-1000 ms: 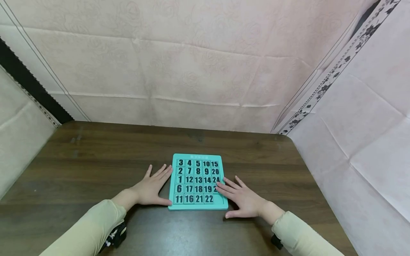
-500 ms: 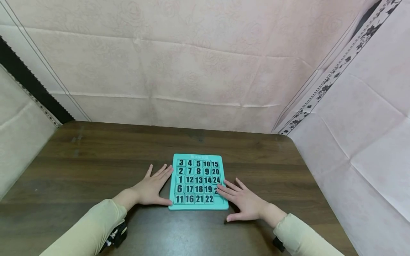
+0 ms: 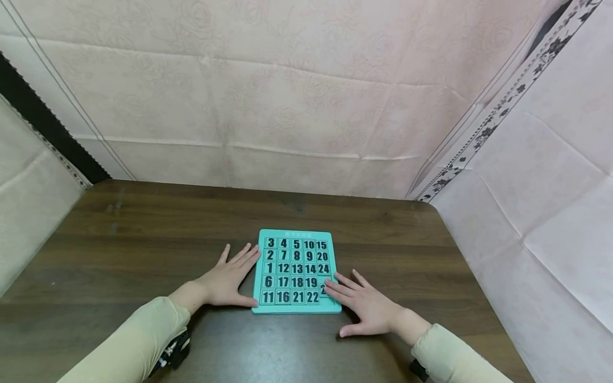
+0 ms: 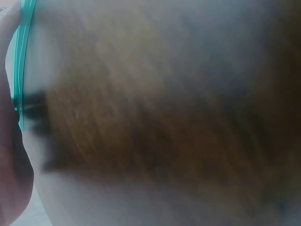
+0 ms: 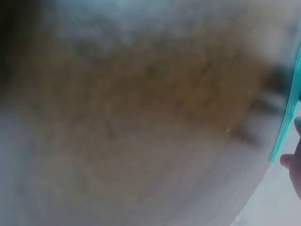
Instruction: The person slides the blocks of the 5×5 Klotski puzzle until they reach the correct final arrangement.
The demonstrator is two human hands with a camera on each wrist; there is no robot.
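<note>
a number board is lying between the side edges of the tabletop; the left hand, fingers straight, is touching its left side; the right hand, fingers outstretched, is partly covering a tile.

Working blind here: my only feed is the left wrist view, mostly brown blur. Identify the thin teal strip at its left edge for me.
Observer: That's the side of a flat number board, its face printed with numbers in a grid.
Operator: Now report on the opposite side of it.
Observer: The right hand has fingertips over that edge, partly hiding a number.
Operator: Read me the digits along the far end.
Observer: The top row reads 3, 4, 5, 10, 15, left to right.
</note>
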